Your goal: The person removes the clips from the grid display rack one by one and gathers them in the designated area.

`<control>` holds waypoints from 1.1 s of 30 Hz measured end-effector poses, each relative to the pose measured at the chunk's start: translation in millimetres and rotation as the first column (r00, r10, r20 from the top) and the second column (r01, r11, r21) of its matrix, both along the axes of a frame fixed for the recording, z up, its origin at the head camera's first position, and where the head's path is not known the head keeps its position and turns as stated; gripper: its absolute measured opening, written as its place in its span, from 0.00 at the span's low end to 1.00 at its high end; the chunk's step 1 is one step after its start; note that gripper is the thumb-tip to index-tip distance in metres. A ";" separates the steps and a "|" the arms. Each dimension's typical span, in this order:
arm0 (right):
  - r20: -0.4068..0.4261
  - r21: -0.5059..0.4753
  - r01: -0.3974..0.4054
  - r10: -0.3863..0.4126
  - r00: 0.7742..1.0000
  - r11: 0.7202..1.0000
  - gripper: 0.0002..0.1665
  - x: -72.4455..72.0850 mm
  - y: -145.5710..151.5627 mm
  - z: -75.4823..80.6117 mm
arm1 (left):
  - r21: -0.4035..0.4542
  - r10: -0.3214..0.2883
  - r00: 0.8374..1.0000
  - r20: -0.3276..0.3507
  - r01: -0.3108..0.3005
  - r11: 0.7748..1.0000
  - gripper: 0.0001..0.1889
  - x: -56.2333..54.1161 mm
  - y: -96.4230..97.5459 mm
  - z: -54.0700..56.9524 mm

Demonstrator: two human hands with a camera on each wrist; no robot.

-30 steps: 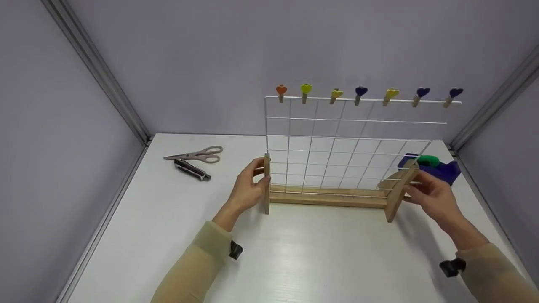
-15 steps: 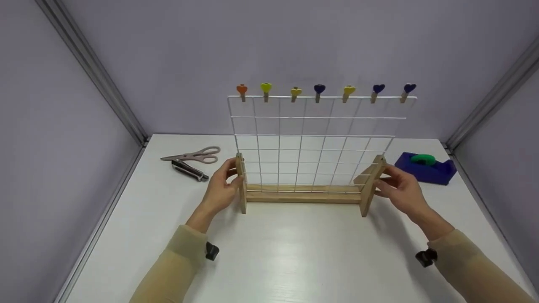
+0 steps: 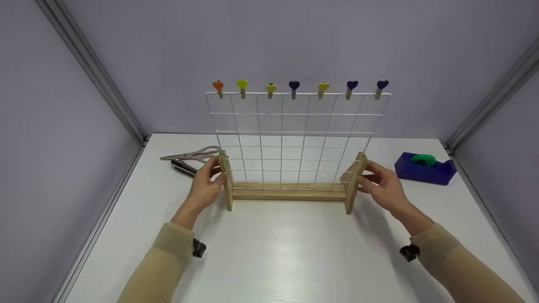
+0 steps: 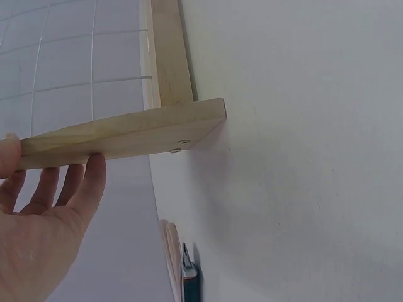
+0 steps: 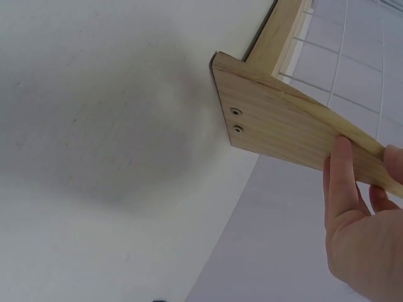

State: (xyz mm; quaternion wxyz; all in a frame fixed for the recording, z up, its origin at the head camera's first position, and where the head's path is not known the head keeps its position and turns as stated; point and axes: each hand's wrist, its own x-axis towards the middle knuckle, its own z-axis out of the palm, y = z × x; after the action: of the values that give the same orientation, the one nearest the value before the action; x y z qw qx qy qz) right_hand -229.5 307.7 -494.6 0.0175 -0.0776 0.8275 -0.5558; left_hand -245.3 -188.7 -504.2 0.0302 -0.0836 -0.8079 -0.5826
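Step (judged): two-handed placing of the rack (image 3: 288,195), prob. settling where it stands on the table (image 3: 286,252); nothing else held.
Next move (judged): calls for both sides kept level & feet flat, then an even release, L & R together, so the wire grid (image 3: 281,132) doesn't tip.
L hand (image 3: 204,188): partly closed, thumb & fingers pinching upper part of L end panel (image 3: 228,191); fingertips on its outer face.
R hand (image 3: 386,188): mirror of L; holds R end panel (image 3: 352,189) in a like thumb-and-finger pinch.
Rack posn.: btwn the hands, upright; feet at or just over table, full contact can't be confirmed.
Frame: pale grained wood, crossbar low btwn panels; two screw heads (image 5: 235,111) on R panel's outer face, below R fingers; two likewise on L.
Grid: thin white wire, approx. rectangular mesh, rising well above both hands.
Clips: 7 heart-topped clips (image 3: 294,85) on top wire, L to R: orange, lime, yellow, dk blue, yellow, dk blue, dk blue.
Beyond L hand, to its L: scissors (image 3: 191,156) & cutter (image 3: 183,168), each partly hidden by it.
Beyond R hand, to its R: blue tape dispenser (image 3: 414,171) w/ green roll (image 3: 423,159).
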 end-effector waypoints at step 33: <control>-0.346 0.468 -0.088 0.274 0.897 0.879 0.07 19.7 -105.4 177.2 | -0.021 0.016 1.000 0.002 -0.016 1.000 0.28 -0.9 0.4 -1.2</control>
State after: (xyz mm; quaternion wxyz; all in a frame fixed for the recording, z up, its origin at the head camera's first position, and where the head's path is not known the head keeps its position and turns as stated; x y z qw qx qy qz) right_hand -209.8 202.3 -317.4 -0.0829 -0.2627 0.9059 -0.3218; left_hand -246.2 -188.4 -505.3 0.0333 -0.0767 -0.8147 -0.5739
